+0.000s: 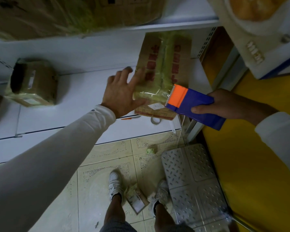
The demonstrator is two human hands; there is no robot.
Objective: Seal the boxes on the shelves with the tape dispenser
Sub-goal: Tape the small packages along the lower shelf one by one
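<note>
With the left hand (pixel 122 92) spread flat steadying the box (pixel 162 76) at frame centre, the right hand (pixel 224 104), its grip closed round the tape dispenser (pixel 191 102), should press the blade edge down firmly along the seam

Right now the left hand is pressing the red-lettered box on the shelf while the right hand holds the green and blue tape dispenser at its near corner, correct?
Not quite. In the head view the tape dispenser is orange and blue, not green and blue. The rest holds: the left hand presses the red-lettered box on the shelf, and the right hand holds the dispenser at its near corner.
</note>
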